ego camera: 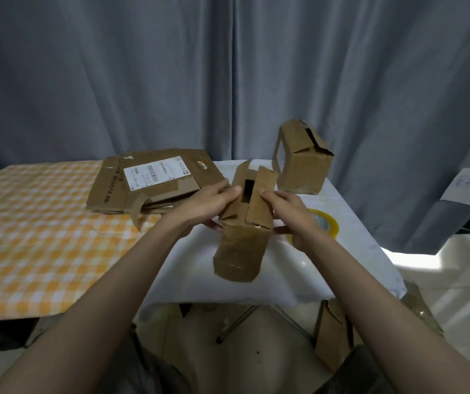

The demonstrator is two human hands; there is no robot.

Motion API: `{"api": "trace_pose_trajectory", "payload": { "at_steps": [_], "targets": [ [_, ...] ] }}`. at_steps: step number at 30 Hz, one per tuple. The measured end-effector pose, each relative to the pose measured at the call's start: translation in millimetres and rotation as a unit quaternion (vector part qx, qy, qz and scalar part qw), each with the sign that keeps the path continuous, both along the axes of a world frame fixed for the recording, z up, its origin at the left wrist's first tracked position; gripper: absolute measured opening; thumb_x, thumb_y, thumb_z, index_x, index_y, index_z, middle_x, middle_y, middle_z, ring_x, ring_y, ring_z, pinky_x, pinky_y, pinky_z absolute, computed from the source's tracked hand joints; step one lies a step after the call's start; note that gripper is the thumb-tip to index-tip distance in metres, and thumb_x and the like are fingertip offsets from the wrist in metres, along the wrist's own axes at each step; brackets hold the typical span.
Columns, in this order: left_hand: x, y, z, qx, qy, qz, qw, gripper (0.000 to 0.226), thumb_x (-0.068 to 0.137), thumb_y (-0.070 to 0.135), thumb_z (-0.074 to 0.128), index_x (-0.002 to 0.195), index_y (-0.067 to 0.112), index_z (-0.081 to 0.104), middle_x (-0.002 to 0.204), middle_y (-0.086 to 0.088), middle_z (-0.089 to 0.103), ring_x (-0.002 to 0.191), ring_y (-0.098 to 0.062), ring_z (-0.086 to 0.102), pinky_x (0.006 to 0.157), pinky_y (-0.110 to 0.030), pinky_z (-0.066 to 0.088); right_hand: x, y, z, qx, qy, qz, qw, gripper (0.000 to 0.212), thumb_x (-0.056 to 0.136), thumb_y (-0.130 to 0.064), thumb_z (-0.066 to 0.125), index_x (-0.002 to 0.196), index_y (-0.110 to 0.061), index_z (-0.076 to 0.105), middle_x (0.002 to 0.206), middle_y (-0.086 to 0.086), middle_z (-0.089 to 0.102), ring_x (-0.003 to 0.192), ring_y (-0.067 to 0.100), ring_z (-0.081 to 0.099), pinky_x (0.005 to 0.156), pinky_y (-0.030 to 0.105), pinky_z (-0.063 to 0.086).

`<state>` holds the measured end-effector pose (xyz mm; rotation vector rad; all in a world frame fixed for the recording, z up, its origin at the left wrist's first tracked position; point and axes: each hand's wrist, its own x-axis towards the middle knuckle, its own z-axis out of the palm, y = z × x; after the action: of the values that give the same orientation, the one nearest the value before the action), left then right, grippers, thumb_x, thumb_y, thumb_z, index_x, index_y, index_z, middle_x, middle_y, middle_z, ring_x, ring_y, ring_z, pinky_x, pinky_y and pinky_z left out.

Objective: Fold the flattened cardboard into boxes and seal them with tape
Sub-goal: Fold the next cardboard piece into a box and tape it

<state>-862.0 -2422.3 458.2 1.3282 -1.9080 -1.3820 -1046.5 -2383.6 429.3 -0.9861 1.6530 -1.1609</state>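
- Worktop [342, 268], white cloth over its right part.
- Flat cardboard [154, 180] stacked at back left.
- Folded box [302, 163] at back right.
- Small box [245, 231] above the cloth, flaps part open, gripped by left hand [214, 200] and right hand [290, 211].
- Tape [324, 220] behind the right hand.

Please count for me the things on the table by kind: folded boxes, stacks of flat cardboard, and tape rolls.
Folded boxes: 2, the box in both hands and the box standing at the back
Stacks of flat cardboard: 1
Tape rolls: 1
Total: 4

Flattened cardboard [154, 180] left, folded box [302, 163] right, tape roll [324, 220] nearer.
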Motion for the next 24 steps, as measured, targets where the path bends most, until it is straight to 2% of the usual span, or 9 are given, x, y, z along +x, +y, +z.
{"api": "trace_pose_trajectory", "payload": {
  "at_steps": [3,7,10,15,17,19,20,24],
  "targets": [
    [-17.4,-1.9,-10.5,-0.012,0.02,-0.009,1.0,0.039,0.1,0.046,0.049,0.134,0.027,0.048,0.114,0.0,0.068,0.097,-0.029,0.07,0.078,-0.045,0.062,-10.0,1.1,6.2,-0.005,0.056,0.014,0.998,0.052,0.088,-0.059,0.062,0.127,-0.023,0.065,0.117,-0.002,0.068,0.1,0.015,0.065,0.073,0.027,0.053],
    [-36.7,0.0,-19.1,0.021,0.042,-0.015,0.999,0.043,0.1,0.042,0.053,0.139,0.026,0.047,0.11,-0.004,0.07,0.1,-0.032,0.07,0.087,-0.047,0.059,-27.9,0.8,6.4,-0.009,0.113,0.018,0.993,0.06,0.088,-0.059,0.062,0.137,-0.024,0.058,0.129,-0.001,0.063,0.11,0.019,0.062,0.085,0.028,0.05],
    [-43.2,-3.3,-22.0,0.026,0.043,0.001,0.999,0.046,0.098,0.04,0.056,0.14,0.023,0.046,0.11,-0.005,0.07,0.097,-0.028,0.071,0.084,-0.044,0.06,-34.4,2.6,0.7,-0.001,0.117,0.024,0.993,0.065,0.086,-0.062,0.063,0.141,-0.029,0.053,0.133,0.001,0.062,0.113,0.022,0.062,0.091,0.034,0.054],
    [-50.9,-2.5,-16.0,-0.006,0.02,-0.003,1.0,0.023,0.101,0.031,0.054,0.122,0.024,0.049,0.104,-0.003,0.068,0.097,-0.028,0.07,0.077,-0.036,0.06,-41.1,-0.2,-4.8,0.006,0.084,0.019,0.996,0.065,0.085,-0.058,0.068,0.141,-0.029,0.051,0.13,0.004,0.062,0.109,0.024,0.064,0.09,0.038,0.056],
    [-54.7,-1.0,-15.1,-0.013,0.016,0.004,1.0,0.021,0.101,0.03,0.055,0.12,0.025,0.048,0.103,-0.002,0.068,0.093,-0.025,0.07,0.071,-0.032,0.06,-43.7,1.2,-4.9,0.005,0.072,0.018,0.997,0.063,0.085,-0.055,0.069,0.14,-0.028,0.052,0.128,0.003,0.063,0.105,0.021,0.065,0.086,0.035,0.057],
    [-58.2,-0.8,-14.1,-0.016,0.022,0.012,1.0,0.029,0.099,0.029,0.058,0.125,0.022,0.049,0.106,-0.003,0.068,0.091,-0.022,0.071,0.065,-0.03,0.06,-45.1,4.4,-3.3,0.003,0.056,0.018,0.998,0.058,0.088,-0.051,0.068,0.139,-0.027,0.053,0.124,0.001,0.064,0.1,0.017,0.065,0.075,0.028,0.055],
    [-59.4,-1.8,-13.7,-0.014,0.024,0.015,1.0,0.035,0.098,0.029,0.06,0.129,0.021,0.048,0.109,-0.003,0.067,0.089,-0.021,0.071,0.062,-0.029,0.061,-45.1,5.6,-3.4,0.006,0.048,0.016,0.999,0.057,0.089,-0.05,0.067,0.139,-0.027,0.052,0.124,0.002,0.064,0.1,0.017,0.065,0.075,0.029,0.055],
    [-49.1,-9.8,-17.4,0.039,0.03,0.052,0.997,0.054,0.091,0.024,0.069,0.137,0.019,0.042,0.115,-0.005,0.065,0.09,-0.02,0.07,0.056,-0.024,0.056,-34.0,0.2,-9.5,-0.004,0.109,0.007,0.994,0.046,0.086,-0.05,0.07,0.124,-0.027,0.057,0.121,0.003,0.065,0.107,0.023,0.063,0.095,0.042,0.053]
  ]
}}
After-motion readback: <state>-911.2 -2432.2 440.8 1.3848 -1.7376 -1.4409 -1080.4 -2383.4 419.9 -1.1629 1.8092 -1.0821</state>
